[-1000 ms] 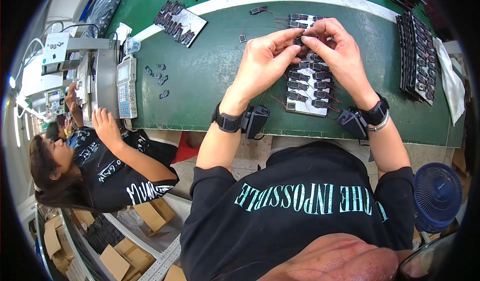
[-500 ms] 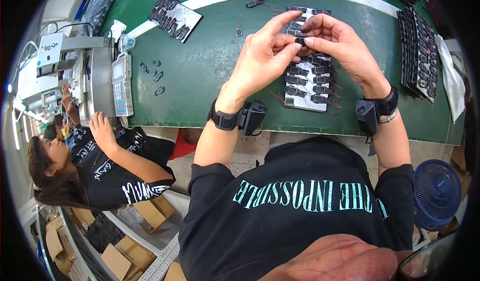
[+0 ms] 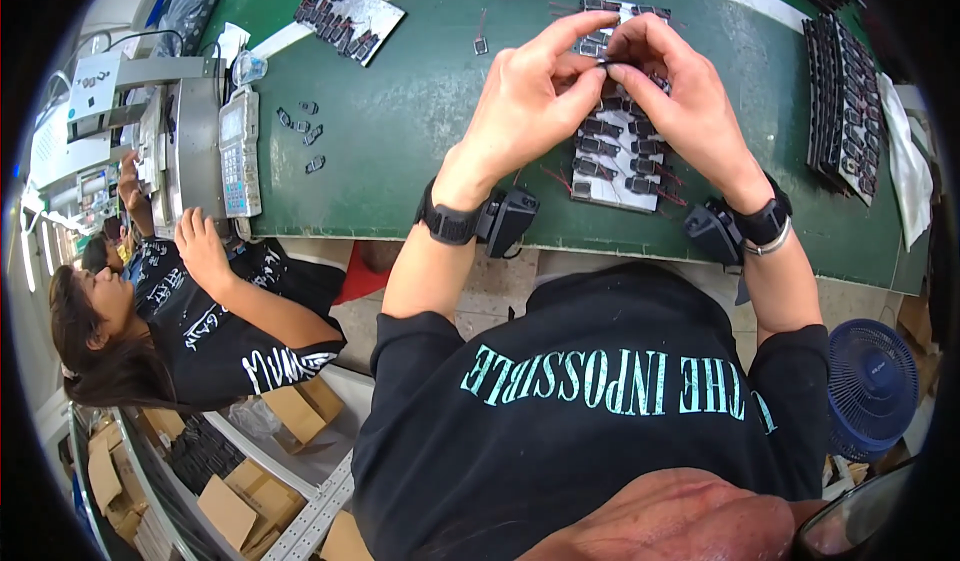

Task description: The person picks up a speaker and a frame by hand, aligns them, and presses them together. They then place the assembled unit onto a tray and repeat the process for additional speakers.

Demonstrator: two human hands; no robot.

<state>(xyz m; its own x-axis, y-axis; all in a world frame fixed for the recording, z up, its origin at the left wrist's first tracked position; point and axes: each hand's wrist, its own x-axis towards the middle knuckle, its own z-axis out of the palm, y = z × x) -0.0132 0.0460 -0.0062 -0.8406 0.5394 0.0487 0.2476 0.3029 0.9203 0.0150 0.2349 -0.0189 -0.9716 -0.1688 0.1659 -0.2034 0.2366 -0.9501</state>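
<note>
Above a pale board point(image 3: 622, 166), my left hand point(image 3: 530, 101) and my right hand point(image 3: 690, 91) meet, thumbs and fingertips pinched together. Between them is a small black part point(image 3: 606, 64), mostly covered by the fingers; it resembles the pieces on the board, though its details cannot be made out. Rows of small black rectangular modules point(image 3: 596, 147) with thin dark-red wires lie on that board, and my hands hide its upper middle. Each wrist wears a black strap with a box-shaped device.
Loose modules point(image 3: 314, 135) lie left on the green table point(image 3: 420, 161). Another filled board point(image 3: 375, 23) rests at the far left, a stack of them point(image 3: 845, 111) at the right. A co-worker's hand point(image 3: 205, 253) is by a machine with a keypad point(image 3: 236, 156). A blue fan point(image 3: 872, 386) stands lower right.
Both hands stay together at the small black part, but their fingers have shifted and now cover more of it. My right wrist has turned slightly inward. The whole view has moved a little.
</note>
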